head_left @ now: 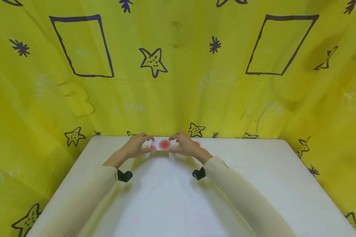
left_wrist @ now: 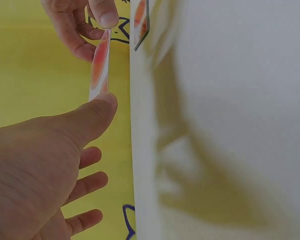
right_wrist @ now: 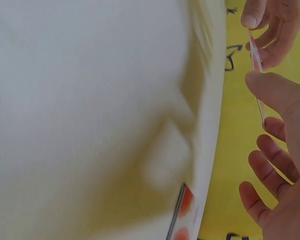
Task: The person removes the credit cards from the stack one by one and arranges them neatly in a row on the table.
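A thin white card (head_left: 164, 144) printed with red-orange circles is held up between both hands over the far edge of the table. My left hand (head_left: 135, 145) pinches its left end between thumb and finger. At the other end, my right hand (head_left: 184, 144) pinches it the same way. Seen from the left wrist, the card (left_wrist: 100, 67) is almost edge-on, with the left thumb (left_wrist: 105, 100) at its near end. A second flat piece (right_wrist: 182, 215) with similar red circles and a dark edge lies on the table, partly behind the right hand in the head view.
The white table (head_left: 172, 204) stretches from under the forearms to a yellow curtain (head_left: 178, 98) with drawn stars and frames, which hangs behind its far edge and along the sides. Dark heart-shaped pieces (head_left: 125, 176) show at both sleeve cuffs. Hand shadows fall across the tabletop.
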Available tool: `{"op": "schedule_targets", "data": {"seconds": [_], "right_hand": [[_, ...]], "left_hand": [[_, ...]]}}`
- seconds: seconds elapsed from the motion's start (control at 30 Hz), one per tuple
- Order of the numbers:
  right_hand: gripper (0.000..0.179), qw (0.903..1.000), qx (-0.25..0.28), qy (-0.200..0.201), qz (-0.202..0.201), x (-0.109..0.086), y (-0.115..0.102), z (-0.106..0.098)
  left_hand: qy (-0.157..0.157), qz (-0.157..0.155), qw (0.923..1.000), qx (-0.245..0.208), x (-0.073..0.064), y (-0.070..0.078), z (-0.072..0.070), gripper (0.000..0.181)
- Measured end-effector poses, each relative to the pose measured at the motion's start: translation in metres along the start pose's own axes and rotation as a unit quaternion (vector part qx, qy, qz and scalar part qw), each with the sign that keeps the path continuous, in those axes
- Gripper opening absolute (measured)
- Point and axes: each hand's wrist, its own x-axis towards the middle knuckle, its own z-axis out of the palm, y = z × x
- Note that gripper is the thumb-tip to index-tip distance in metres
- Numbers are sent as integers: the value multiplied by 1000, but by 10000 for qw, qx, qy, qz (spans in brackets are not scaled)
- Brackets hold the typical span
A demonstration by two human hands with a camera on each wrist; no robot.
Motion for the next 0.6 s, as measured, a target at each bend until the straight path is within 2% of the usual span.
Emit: {"op": "schedule_targets", "data": {"seconds": [0.2, 0.4, 0.6], "right_hand": [[46, 9999, 6, -103, -5, 7, -15, 14], [45, 9997, -213, -114, -34, 14, -27, 34], [44, 9990, -427, -71, -97, 19, -38, 53]], "left_hand": [[20, -192, 9998, -17, -21, -6, -7, 41], [-68, -351, 9993, -105, -45, -13, -13, 40], [-66, -380, 9992, -39, -63, -23, -14, 36]]}}
